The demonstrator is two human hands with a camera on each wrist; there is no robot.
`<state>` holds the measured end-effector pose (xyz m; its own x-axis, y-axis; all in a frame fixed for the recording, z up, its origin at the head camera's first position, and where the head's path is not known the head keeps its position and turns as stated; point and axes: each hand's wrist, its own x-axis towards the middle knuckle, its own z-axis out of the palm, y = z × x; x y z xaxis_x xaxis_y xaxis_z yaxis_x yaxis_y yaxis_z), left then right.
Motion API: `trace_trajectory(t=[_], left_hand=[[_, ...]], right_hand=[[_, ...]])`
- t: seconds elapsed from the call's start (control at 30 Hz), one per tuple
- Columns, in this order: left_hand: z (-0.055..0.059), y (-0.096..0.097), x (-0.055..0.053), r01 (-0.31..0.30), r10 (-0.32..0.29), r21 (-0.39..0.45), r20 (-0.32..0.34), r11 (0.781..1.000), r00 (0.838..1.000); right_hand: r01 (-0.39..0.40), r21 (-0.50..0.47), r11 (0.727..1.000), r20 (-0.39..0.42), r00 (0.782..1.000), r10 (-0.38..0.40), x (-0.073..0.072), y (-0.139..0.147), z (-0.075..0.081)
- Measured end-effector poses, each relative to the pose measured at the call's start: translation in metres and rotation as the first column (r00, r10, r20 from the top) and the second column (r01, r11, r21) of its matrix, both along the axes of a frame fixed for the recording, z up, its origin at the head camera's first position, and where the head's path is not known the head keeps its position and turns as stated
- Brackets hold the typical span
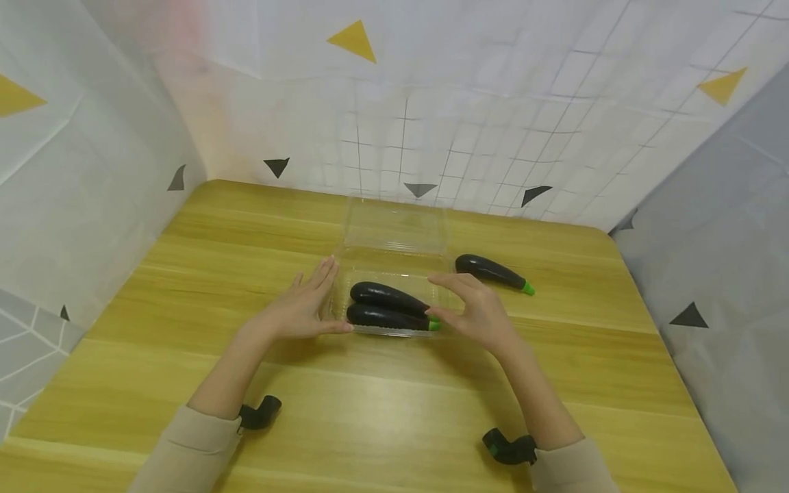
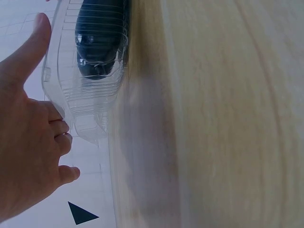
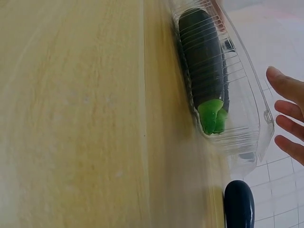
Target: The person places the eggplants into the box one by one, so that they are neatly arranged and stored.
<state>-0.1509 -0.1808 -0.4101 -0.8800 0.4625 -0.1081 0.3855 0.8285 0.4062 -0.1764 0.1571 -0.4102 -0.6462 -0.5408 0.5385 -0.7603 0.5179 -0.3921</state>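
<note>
Two dark eggplants, a rear one (image 1: pixel 387 296) and a front one (image 1: pixel 385 317), lie side by side in a clear plastic clamshell box (image 1: pixel 394 334), green stem ends to the right. Its lid (image 1: pixel 394 229) is folded back. My left hand (image 1: pixel 298 308) rests against the box's left side, fingers extended and thumb at the front corner. My right hand (image 1: pixel 481 311) hovers over the right end, fingers spread and holding nothing; the right wrist view shows it apart from the rim. A third eggplant (image 1: pixel 490 269) lies on the table right of the box.
The wooden table (image 1: pixel 382 411) runs back to a white patterned curtain (image 1: pixel 493 89), with more draped cloth on the left and right. A dark camera mount is on each wrist, a left one (image 1: pixel 261 412) and a right one (image 1: pixel 508 448).
</note>
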Motion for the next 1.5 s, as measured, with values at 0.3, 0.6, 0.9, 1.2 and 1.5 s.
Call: trace_trajectory(t=[0.3,0.6,0.9,1.2,1.5], left_hand=[[-0.001,-0.001,0.000,0.010,-0.010,0.007,-0.013,1.000,1.000],[-0.002,-0.002,0.001,0.002,-0.002,-0.005,-0.009,1.000,1.000],[-0.001,-0.002,-0.001,0.006,-0.006,0.000,-0.016,1.000,1.000],[-0.002,-0.002,-0.002,0.012,-0.012,0.007,-0.002,1.000,1.000],[-0.003,-0.003,-0.002,0.005,-0.004,0.006,-0.012,1.000,1.000]], right_hand=[[0.015,0.016,1.000,0.022,1.000,-0.016,0.001,0.001,-0.001],[0.014,0.020,1.000,0.007,1.000,-0.014,0.000,0.001,-0.003],[0.021,0.037,0.999,0.040,0.999,-0.023,-0.003,0.002,-0.006],[0.024,0.043,0.999,0.053,0.998,-0.026,-0.005,0.003,-0.010],[0.043,0.010,0.999,0.032,0.999,-0.043,-0.008,0.005,-0.011]])
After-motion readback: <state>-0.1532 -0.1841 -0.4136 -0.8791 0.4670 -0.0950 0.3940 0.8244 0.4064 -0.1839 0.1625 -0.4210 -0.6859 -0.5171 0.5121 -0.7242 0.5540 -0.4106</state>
